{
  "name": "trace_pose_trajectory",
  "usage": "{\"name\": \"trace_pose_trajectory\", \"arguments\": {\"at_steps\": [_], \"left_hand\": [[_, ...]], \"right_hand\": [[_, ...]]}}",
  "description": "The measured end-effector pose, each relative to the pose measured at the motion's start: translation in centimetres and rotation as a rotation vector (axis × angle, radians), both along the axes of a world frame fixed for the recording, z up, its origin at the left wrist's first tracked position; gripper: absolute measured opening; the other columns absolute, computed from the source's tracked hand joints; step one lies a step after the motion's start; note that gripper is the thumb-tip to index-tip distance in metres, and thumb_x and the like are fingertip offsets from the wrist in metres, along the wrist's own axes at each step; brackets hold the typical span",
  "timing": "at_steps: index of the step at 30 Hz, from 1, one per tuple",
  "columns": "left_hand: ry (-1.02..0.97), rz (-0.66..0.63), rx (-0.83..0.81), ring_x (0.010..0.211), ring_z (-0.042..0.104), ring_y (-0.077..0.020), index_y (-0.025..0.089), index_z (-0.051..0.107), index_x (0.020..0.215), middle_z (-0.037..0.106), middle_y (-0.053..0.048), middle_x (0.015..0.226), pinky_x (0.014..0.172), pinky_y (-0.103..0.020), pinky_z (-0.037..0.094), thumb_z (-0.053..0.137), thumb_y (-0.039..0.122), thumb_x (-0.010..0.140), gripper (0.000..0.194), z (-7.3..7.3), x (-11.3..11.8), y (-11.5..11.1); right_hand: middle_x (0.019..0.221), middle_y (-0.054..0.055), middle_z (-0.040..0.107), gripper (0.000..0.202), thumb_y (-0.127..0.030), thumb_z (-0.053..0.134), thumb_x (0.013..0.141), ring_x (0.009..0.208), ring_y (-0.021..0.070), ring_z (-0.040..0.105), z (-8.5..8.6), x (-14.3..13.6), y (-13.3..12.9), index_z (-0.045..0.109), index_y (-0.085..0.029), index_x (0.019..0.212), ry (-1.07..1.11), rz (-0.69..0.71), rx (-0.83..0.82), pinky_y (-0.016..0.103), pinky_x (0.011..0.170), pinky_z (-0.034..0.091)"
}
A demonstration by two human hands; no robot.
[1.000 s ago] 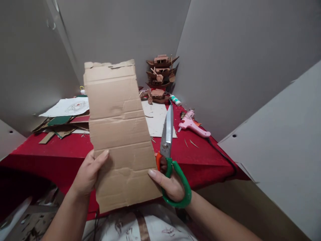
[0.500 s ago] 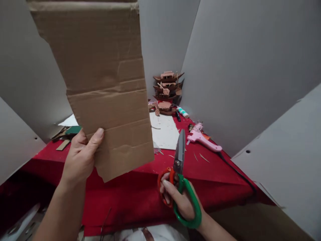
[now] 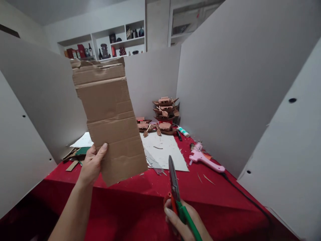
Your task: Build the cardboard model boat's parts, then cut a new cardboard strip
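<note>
My left hand grips the lower left edge of a tall creased cardboard sheet, holding it upright above the red table. Its top edge is torn. My right hand is at the bottom of the view, closed around scissors with green and orange handles. The blades point up and away, closed, a little right of the cardboard and apart from it.
A pink glue gun with a black cord lies at the right. White paper and a ruler lie mid-table. Stacked brown cardboard models stand at the back. Scraps lie left. Grey partition boards surround the table; shelves stand behind.
The view has tilted up, showing the shelves. My left hand moved the cardboard away from my face and lower. My right hand with the scissors dropped toward the bottom edge.
</note>
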State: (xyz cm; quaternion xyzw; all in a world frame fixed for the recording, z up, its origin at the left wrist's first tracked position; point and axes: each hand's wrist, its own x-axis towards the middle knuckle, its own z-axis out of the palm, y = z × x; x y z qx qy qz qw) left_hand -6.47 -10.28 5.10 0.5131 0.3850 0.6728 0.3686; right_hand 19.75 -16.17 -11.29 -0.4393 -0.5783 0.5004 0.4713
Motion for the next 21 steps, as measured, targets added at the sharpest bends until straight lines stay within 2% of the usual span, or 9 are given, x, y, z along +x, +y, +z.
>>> {"name": "trace_pose_trajectory", "arguments": {"at_steps": [8, 15, 21], "left_hand": [[0.008, 0.007, -0.012, 0.1, 0.067, -0.0254, 0.018, 0.066, 0.111, 0.073, -0.01, 0.108, 0.082, -0.031, 0.056, 0.073, 0.041, 0.075, 0.042, 0.0, -0.26, 0.05], [-0.068, 0.001, -0.08, 0.094, 0.07, -0.0264, 0.015, 0.065, 0.11, 0.075, -0.01, 0.097, 0.081, -0.033, 0.056, 0.075, 0.04, 0.072, 0.047, 0.27, -0.01, -0.26], [-0.122, -0.023, -0.147, 0.084, 0.072, -0.0262, 0.016, 0.064, 0.113, 0.076, -0.009, 0.091, 0.074, -0.033, 0.057, 0.075, 0.041, 0.072, 0.05, 0.25, 0.12, -0.3]], "right_hand": [[0.062, 0.0, 0.053, 0.044, -0.062, 0.054, 0.083, 0.046, 0.0102, 0.043, 0.4, -0.18, -0.32, 0.055, -0.018, 0.084, -0.062, 0.029, 0.067, 0.022, 0.042, 0.037], [0.056, -0.002, 0.049, 0.047, -0.065, 0.058, 0.078, 0.043, 0.0102, 0.041, 0.73, -0.36, -0.63, 0.06, -0.018, 0.087, -0.037, 0.013, 0.045, 0.022, 0.04, 0.035], [0.055, -0.005, 0.039, 0.056, -0.072, 0.055, 0.075, 0.044, 0.0102, 0.039, 0.0, -0.15, -0.52, 0.059, -0.019, 0.094, -0.031, 0.062, 0.058, 0.022, 0.041, 0.034]]}}
